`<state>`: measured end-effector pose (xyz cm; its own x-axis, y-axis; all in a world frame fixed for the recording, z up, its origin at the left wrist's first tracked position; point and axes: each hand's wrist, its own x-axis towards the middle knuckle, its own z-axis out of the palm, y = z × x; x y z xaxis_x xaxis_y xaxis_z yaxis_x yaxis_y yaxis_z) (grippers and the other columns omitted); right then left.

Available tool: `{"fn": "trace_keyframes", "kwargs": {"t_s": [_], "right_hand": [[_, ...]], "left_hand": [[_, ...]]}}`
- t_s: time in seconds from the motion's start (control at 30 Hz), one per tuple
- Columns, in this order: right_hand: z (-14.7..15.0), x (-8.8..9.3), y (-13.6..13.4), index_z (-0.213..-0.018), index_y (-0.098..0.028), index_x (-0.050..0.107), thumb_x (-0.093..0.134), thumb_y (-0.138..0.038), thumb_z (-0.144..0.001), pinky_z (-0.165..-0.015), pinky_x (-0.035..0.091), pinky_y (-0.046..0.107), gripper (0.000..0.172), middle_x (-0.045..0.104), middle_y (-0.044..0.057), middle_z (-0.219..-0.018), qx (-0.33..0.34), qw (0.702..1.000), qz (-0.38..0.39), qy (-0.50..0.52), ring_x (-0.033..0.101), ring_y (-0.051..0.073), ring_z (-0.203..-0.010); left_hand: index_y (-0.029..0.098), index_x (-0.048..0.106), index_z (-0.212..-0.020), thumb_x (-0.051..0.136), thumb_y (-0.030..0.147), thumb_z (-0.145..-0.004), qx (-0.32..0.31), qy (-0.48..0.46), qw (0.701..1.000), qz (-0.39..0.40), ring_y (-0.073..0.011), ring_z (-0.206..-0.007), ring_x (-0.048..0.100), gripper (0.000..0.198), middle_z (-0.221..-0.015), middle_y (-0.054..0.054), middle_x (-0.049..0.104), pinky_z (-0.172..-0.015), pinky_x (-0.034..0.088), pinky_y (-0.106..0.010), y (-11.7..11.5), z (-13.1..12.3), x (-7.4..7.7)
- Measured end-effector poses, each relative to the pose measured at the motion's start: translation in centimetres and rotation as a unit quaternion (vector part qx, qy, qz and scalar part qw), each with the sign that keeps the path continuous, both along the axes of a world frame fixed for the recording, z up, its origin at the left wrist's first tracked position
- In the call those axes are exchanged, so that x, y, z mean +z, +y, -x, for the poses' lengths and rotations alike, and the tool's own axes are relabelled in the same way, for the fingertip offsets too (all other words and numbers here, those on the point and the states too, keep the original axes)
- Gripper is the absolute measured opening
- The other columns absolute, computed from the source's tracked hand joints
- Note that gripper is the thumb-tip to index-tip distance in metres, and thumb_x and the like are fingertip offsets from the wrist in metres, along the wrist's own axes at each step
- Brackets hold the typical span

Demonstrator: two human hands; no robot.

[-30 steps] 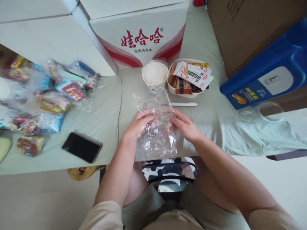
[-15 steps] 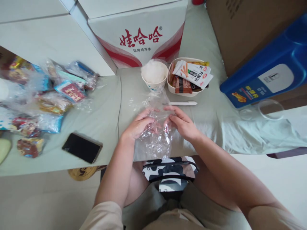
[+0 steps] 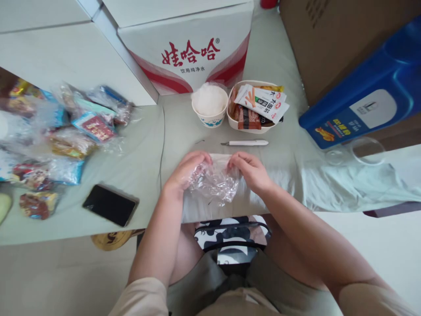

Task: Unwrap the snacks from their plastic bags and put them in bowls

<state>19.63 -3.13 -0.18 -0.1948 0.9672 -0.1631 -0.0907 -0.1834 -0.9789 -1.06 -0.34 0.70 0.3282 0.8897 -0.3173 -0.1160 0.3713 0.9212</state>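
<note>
The left hand [image 3: 189, 169] and the right hand [image 3: 251, 171] each have a closed, pinching grip on a crinkly clear plastic bag [image 3: 219, 182]. The left grip is on its left side and the right grip on its top right. The bag is between the hands, over the surface [image 3: 144, 153], near its front edge.

The white box [image 3: 190, 55] says 娃哈哈 in big red writing and 饮用纯净水 in small writing. A white packet [image 3: 258, 103] in the bowl [image 3: 237, 125] shows 大面. The yellow words on the blue pack [image 3: 362, 101] are hard to read.

A white cutter [image 3: 248, 143] lies just past the bag. Green cloth shows between the left hand and the phone [image 3: 110, 205].
</note>
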Motion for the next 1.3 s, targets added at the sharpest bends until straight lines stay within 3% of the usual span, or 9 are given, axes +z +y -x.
{"fn": "trace_keyframes", "kwargs": {"t_s": [0.07,0.13,0.23,0.37,0.5,0.77,0.93,1.1,1.3], "right_hand": [[0.07,0.01,0.04,-0.088,-0.022,0.057,0.069,-0.044,-0.079,-0.060,0.039,0.027,0.026,0.060,-0.003,-0.068,-0.013,1.000,0.018,-0.003,0.052,0.012,-0.062],[0.09,0.01,0.10,-0.099,-0.023,0.055,0.071,-0.040,-0.075,-0.060,0.039,0.027,0.034,0.058,-0.006,-0.067,-0.034,0.999,0.026,-0.002,0.051,0.012,-0.060],[0.04,-0.03,0.18,-0.102,-0.024,0.053,0.069,-0.039,-0.075,-0.060,0.038,0.028,0.035,0.056,-0.008,-0.064,-0.055,0.998,0.026,-0.007,0.051,0.012,-0.059],[-0.07,-0.04,0.19,-0.100,-0.024,0.052,0.068,-0.039,-0.075,-0.060,0.039,0.028,0.033,0.055,-0.008,-0.064,-0.057,0.998,0.031,-0.009,0.052,0.012,-0.059],[-0.22,0.22,0.15,-0.099,-0.024,0.052,0.067,-0.039,-0.076,-0.060,0.039,0.029,0.031,0.055,-0.008,-0.065,-0.051,0.998,0.028,-0.011,0.051,0.012,-0.059],[-0.42,0.38,0.22,-0.098,-0.024,0.052,0.066,-0.036,-0.076,-0.061,0.039,0.029,0.029,0.052,-0.007,-0.067,-0.055,0.998,0.019,-0.011,0.051,0.012,-0.060],[-0.35,0.37,-0.02,-0.100,-0.024,0.051,0.067,-0.036,-0.076,-0.057,0.035,0.027,0.031,0.051,-0.008,-0.066,-0.005,1.000,0.024,-0.006,0.046,0.011,-0.057],[-0.34,0.41,-0.14,-0.111,-0.024,0.048,0.068,-0.037,-0.077,-0.056,0.036,0.027,0.042,0.052,-0.008,-0.070,-0.001,0.999,0.032,0.002,0.046,0.011,-0.057],[-0.42,0.48,-0.15,-0.116,-0.024,0.048,0.068,-0.038,-0.077,-0.060,0.039,0.028,0.046,0.054,-0.006,-0.075,0.013,0.999,0.031,-0.014,0.050,0.011,-0.062]], "left_hand": [[0.020,0.065,-0.092,0.087,0.045,-0.067,-0.013,-0.006,1.000,0.009,-0.0126,-0.060,0.063,0.042,-0.076,0.001,0.068,-0.056,0.046,-0.023,0.04,-0.02,-0.24],[0.025,0.059,-0.112,0.090,0.044,-0.067,-0.027,-0.041,0.998,0.029,-0.0165,-0.067,0.069,0.057,-0.086,0.001,0.071,-0.061,0.050,-0.026,0.11,0.08,-0.36],[0.028,0.054,-0.123,0.093,0.045,-0.064,-0.030,-0.065,0.997,0.038,-0.0193,-0.076,0.072,0.072,-0.097,-0.001,0.072,-0.066,0.054,-0.028,0.26,0.33,-0.50],[0.019,0.063,-0.097,0.093,0.051,-0.063,0.006,0.000,1.000,0.006,-0.0123,-0.068,0.065,0.055,-0.082,0.000,0.070,-0.063,0.049,-0.023,0.50,0.46,-0.81],[0.016,0.062,-0.076,0.093,0.047,-0.063,0.007,0.053,0.998,-0.013,-0.0082,-0.056,0.055,0.045,-0.064,0.003,0.063,-0.056,0.043,-0.021,0.55,0.26,-0.78],[0.018,0.060,-0.075,0.085,0.033,-0.065,0.107,-0.011,0.994,0.009,-0.0084,-0.057,0.057,0.031,-0.067,0.003,0.062,-0.055,0.046,-0.020,0.95,0.37,-0.40],[0.018,0.069,-0.097,0.090,0.038,-0.061,0.048,-0.039,0.998,0.032,-0.0132,-0.077,0.067,0.046,-0.098,-0.004,0.074,-0.065,0.051,-0.023,0.68,0.09,-0.36],[0.017,0.070,-0.090,0.092,0.036,-0.062,0.000,0.022,0.999,0.029,-0.0118,-0.069,0.064,0.040,-0.078,0.001,0.070,-0.069,0.050,-0.024,0.11,-0.24,-0.51],[0.018,0.068,-0.085,0.092,0.035,-0.061,0.046,0.010,0.999,0.017,-0.0100,-0.065,0.061,0.038,-0.074,0.003,0.067,-0.066,0.048,-0.022,0.15,-0.29,-0.64]]}}
